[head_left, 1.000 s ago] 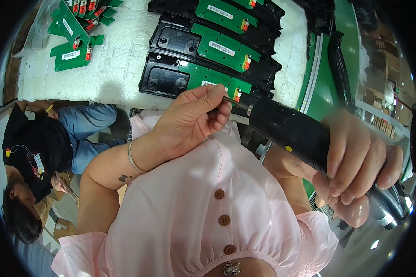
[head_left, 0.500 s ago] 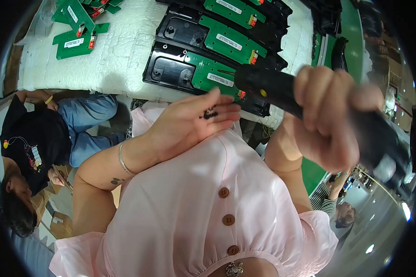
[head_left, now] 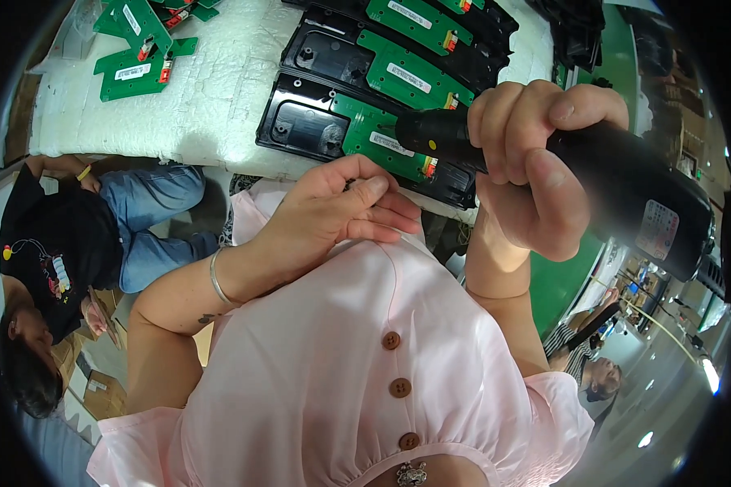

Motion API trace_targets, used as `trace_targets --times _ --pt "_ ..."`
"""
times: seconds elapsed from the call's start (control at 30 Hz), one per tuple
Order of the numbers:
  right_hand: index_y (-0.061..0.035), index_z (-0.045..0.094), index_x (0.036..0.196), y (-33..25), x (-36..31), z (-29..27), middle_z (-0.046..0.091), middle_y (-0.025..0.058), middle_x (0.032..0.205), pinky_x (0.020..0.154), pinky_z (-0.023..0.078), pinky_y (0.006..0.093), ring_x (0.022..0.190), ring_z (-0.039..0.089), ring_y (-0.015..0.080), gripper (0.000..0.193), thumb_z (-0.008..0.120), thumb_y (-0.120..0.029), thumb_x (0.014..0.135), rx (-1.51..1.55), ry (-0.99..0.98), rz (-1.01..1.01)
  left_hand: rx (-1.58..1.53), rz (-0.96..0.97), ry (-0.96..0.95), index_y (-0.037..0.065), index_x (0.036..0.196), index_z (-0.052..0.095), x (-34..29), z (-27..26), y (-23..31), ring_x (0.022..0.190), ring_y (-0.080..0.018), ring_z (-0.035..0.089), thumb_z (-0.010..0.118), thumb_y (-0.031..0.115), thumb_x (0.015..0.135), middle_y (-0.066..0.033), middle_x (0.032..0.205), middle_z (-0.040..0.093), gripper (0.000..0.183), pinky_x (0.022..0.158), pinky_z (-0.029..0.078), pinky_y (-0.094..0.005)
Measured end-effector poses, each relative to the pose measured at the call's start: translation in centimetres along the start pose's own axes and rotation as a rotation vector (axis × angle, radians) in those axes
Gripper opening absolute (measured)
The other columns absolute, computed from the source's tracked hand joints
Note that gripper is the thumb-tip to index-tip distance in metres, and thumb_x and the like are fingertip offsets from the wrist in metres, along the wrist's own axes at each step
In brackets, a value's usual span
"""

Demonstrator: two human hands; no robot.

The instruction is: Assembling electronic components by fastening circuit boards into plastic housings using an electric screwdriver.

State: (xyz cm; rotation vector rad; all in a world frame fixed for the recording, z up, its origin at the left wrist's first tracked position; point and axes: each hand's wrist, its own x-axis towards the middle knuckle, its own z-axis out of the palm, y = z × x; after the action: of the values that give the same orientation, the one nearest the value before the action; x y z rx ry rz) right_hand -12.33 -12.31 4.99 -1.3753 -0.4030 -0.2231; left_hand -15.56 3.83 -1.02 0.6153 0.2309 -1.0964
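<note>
Black casing is filling my right hand [head_left: 536, 154]: its fingers and thumb are wrapping firmly around a power screwdriver [head_left: 625, 174]. Its bit is pointing over the nearest green circuit board [head_left: 394, 146], which is lying in a black housing [head_left: 304, 118]; whether the bit is touching, I cannot tell. The tool's nose is covering part of that board's far edge. My left hand [head_left: 345, 203] is hanging just on my side of the housing, its fingers curling loosely together around small dark bits [head_left: 350, 185], mostly hidden. Beyond, more housings with boards are sitting in a row on white padding [head_left: 211, 122]. Loose boards [head_left: 131, 75] are lying well apart at the left. Black parts [head_left: 577, 32] are crowding the far right. One person [head_left: 65, 235] is sitting at my left, and another [head_left: 581, 357] is showing at my right.
</note>
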Motion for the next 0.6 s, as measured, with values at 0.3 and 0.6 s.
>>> trace_targets --times 0.3,0.6 --pt "-0.0034 0.038 0.092 0.9 1.3 0.1 0.04 0.0026 0.057 0.05 0.033 0.0286 0.047 0.037 0.0115 0.026 0.045 -0.007 0.068 0.054 -0.174 0.024 -0.005 0.141 0.112 -0.002 0.097 0.055 0.5 -0.9 -0.4 0.07 -0.0105 0.054 0.05 0.014 0.086 -0.0048 0.082 0.057 0.02 0.067 0.046 -0.0208" --pt "-0.0065 0.04 0.092 -2.1 0.9 0.6 0.043 -0.002 0.057 0.047 0.031 0.0258 0.045 0.036 0.0098 0.029 0.047 -0.003 0.064 0.014 -0.024 0.0 -0.178 0.101 0.098 0.003 0.095 0.053 1.1 -0.8 -0.3 0.074 -0.0084 0.053 0.05 0.014 0.086 -0.0033 0.086 0.055 0.015 0.067 0.046 -0.0179"
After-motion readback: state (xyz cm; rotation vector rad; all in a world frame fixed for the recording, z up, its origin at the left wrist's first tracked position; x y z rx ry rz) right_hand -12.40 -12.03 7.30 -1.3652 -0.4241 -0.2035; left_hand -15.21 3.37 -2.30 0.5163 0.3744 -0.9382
